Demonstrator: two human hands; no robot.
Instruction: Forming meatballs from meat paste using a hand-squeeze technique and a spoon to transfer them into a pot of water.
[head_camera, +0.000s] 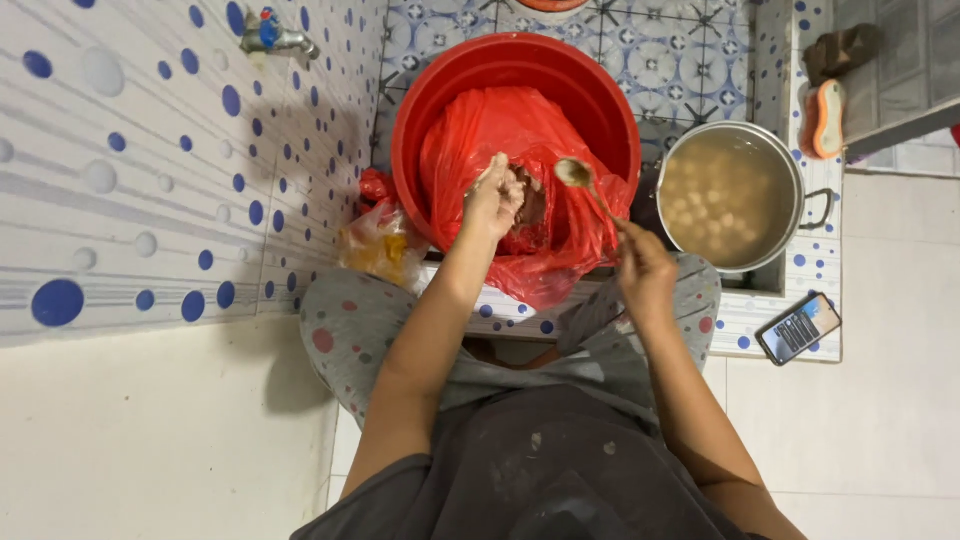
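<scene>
A red plastic bag (500, 130) lies open inside a large red basin (450, 70), with brownish paste showing in its mouth. My left hand (492, 200) reaches into the bag's opening and is closed around a lump of the paste (520, 188). My right hand (645, 268) grips the handle of a metal spoon (574, 173), whose bowl is raised just right of my left hand, above the bag. To the right stands a metal pot (790, 160) of cloudy liquid with several pale balls (715, 195) floating in it.
A mobile phone (798, 328) lies on the tiled ledge at the right. A yellow plastic bag (378, 245) sits left of the basin. A tap (275, 35) juts from the dotted wall. An orange sponge (825, 118) and a dark cloth (843, 48) rest at the upper right.
</scene>
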